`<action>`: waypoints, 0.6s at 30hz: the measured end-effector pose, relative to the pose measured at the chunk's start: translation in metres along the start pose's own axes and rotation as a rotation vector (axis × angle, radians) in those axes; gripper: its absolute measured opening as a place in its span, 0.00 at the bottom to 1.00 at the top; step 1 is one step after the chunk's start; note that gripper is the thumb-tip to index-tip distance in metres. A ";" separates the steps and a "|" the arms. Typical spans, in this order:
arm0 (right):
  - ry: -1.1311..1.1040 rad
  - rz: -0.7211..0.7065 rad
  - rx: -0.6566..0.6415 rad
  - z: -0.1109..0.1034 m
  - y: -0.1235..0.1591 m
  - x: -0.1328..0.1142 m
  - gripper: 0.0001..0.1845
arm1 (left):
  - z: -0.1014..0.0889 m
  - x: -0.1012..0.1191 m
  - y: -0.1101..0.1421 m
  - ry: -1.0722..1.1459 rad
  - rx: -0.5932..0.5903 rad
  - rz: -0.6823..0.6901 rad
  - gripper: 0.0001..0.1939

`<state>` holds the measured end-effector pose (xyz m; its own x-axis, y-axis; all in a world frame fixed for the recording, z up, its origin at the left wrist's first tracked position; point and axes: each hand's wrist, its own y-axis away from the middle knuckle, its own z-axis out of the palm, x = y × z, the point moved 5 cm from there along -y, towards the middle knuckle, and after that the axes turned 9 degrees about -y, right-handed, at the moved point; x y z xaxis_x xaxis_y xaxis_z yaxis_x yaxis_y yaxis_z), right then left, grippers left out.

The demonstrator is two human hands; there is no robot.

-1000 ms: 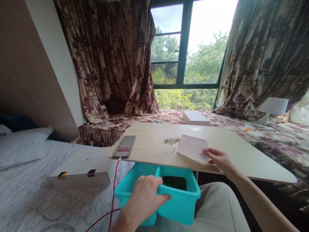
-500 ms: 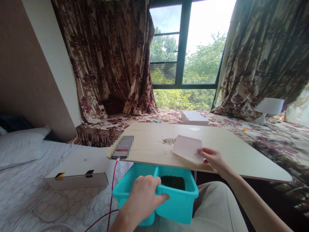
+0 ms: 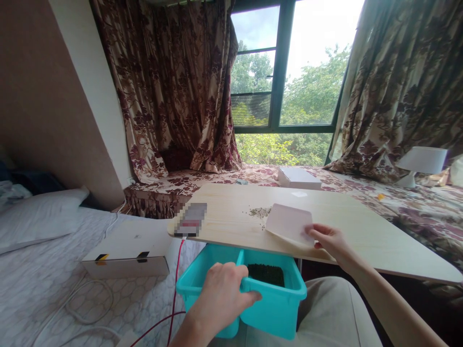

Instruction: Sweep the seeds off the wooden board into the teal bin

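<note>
My left hand (image 3: 227,294) is closed over the near rim of a turquoise two-compartment bin (image 3: 269,313), at its divider. Dark granules (image 3: 266,274) lie in the bin's right compartment; what shows of the left one is bare. With thumb and fingers my right hand (image 3: 327,238) pinches the right edge of a thin, pale pink sheet or flat tray (image 3: 289,222), tilted just over the table. Small greenish-brown grains (image 3: 261,212) are scattered on the tabletop (image 3: 343,217) along its left edge. The fingertips behind the sheet are partly hidden.
A blurred-out phone-like device (image 3: 191,220) with a red cable (image 3: 177,284) sits at the table's left end. A white box (image 3: 126,250) rests on the bed at left. Beyond the table are another white box (image 3: 299,177) and a lamp (image 3: 423,161).
The whole view has shifted slightly, so everything appears a little further right. Both hands keep their holds on the bin and the pink sheet.
</note>
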<state>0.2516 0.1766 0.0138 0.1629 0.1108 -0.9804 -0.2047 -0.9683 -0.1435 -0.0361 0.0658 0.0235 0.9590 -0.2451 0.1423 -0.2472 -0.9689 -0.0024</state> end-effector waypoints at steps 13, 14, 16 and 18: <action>0.015 -0.016 -0.001 0.005 0.004 -0.018 0.14 | -0.001 0.001 -0.001 -0.015 -0.031 -0.013 0.14; 0.016 -0.013 0.001 0.004 0.004 -0.017 0.13 | -0.001 0.001 -0.001 -0.013 -0.030 -0.012 0.14; 0.012 -0.010 0.026 0.002 0.002 -0.017 0.12 | -0.001 0.001 -0.001 -0.015 -0.028 -0.010 0.14; 0.000 -0.020 0.065 -0.001 0.001 -0.018 0.12 | 0.000 0.001 0.000 -0.019 -0.026 -0.005 0.13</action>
<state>0.2491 0.1734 0.0318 0.1674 0.1301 -0.9773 -0.2634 -0.9493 -0.1715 -0.0350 0.0658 0.0241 0.9626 -0.2412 0.1231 -0.2459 -0.9690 0.0243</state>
